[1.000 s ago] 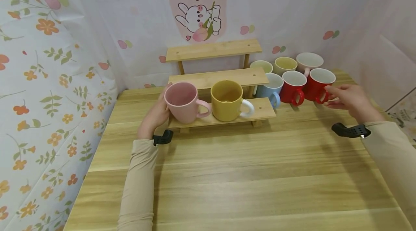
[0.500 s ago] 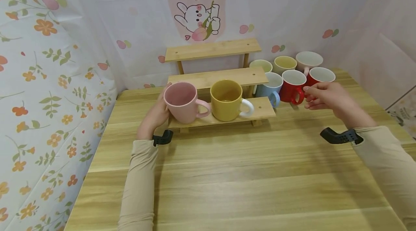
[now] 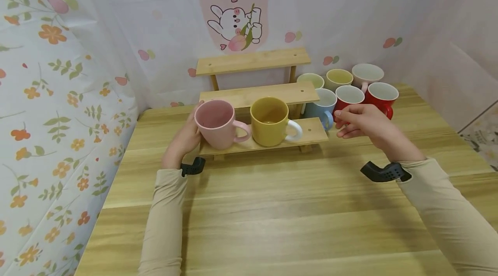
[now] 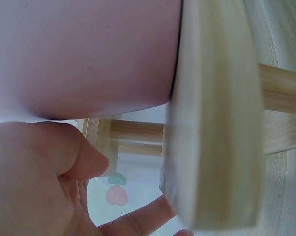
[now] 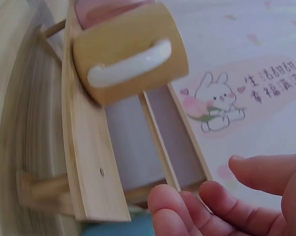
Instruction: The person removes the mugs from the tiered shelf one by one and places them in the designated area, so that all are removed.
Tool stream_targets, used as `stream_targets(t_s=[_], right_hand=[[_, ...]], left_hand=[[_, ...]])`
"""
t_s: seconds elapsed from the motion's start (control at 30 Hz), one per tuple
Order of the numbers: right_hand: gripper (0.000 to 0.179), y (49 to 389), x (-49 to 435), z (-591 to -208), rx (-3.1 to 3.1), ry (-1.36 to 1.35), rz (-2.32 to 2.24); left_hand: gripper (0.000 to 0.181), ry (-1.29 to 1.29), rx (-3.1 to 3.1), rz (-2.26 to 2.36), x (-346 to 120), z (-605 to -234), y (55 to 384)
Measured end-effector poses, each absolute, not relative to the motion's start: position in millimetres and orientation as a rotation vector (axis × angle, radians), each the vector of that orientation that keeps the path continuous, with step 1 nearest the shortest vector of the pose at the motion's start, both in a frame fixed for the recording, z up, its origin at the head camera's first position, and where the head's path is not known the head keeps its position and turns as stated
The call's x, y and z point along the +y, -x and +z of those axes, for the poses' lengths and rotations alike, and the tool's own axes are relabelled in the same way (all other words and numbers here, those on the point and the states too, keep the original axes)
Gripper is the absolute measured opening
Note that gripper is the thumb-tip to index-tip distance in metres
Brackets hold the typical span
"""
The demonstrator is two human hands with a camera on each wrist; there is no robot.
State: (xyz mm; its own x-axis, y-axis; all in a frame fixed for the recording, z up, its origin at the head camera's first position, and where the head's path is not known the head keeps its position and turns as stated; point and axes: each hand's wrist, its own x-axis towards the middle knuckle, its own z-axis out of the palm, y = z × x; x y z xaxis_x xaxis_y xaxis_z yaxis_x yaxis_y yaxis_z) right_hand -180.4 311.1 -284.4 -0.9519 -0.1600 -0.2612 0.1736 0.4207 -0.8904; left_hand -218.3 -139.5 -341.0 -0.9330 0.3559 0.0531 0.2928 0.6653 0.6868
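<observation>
A pink mug (image 3: 215,125) and a yellow mug (image 3: 269,125) with a white handle stand upright on the lowest step of a wooden tiered rack (image 3: 256,94). My left hand (image 3: 184,140) is at the rack's left end, beside the pink mug. In the left wrist view, its thumb lies close under the pink mug (image 4: 89,54) and a finger reaches to the step's edge (image 4: 226,147); a grip cannot be made out. My right hand (image 3: 363,124) holds nothing, its fingers loosely bent, in front of the red mugs and right of the blue mug (image 3: 320,105).
Right of the rack, several mugs stand in two rows. The back row has a pale green mug (image 3: 311,80), a pale yellow one (image 3: 339,78) and a pale pink one (image 3: 367,74). A red mug (image 3: 376,99) is at the front right. Patterned cloth (image 3: 163,21) hangs behind.
My right hand has moved left from the far right red mug, past the other red mug, towards the rack. The left hand has stayed at the rack's end.
</observation>
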Motion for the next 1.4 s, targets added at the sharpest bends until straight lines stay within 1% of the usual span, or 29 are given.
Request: stream_targets(t_s=[0.13, 0.37, 0.67, 0.8, 1.07, 1.3, 1.4], right_hand=[[0.027, 181, 300, -286, 2.360, 0.030, -1.568], [0.039, 181, 277, -285, 2.357, 0.089, -1.545], [0.046, 180, 249, -285, 2.245, 0.184, -1.613], [0.043, 181, 241, -289, 2.158, 0.213, -1.649], [0.040, 183, 229, -299, 2.072, 0.232, -1.631], [0.031, 180, 223, -304, 2.078, 0.237, -1.652], [0.031, 179, 221, -305, 2.101, 0.243, -1.652]], left_hand=[[0.052, -0.556, 2.790, 1.150, -139, -341, 218], [0.052, -0.563, 2.801, 1.142, -139, -339, 220], [0.052, -0.605, 2.805, 1.179, -140, -339, 220], [0.054, -0.631, 2.821, 1.188, -139, -338, 218], [0.051, -0.549, 2.811, 1.113, -139, -339, 221], [0.051, -0.536, 2.817, 1.106, -138, -341, 219], [0.050, -0.538, 2.820, 1.104, -138, -342, 219]])
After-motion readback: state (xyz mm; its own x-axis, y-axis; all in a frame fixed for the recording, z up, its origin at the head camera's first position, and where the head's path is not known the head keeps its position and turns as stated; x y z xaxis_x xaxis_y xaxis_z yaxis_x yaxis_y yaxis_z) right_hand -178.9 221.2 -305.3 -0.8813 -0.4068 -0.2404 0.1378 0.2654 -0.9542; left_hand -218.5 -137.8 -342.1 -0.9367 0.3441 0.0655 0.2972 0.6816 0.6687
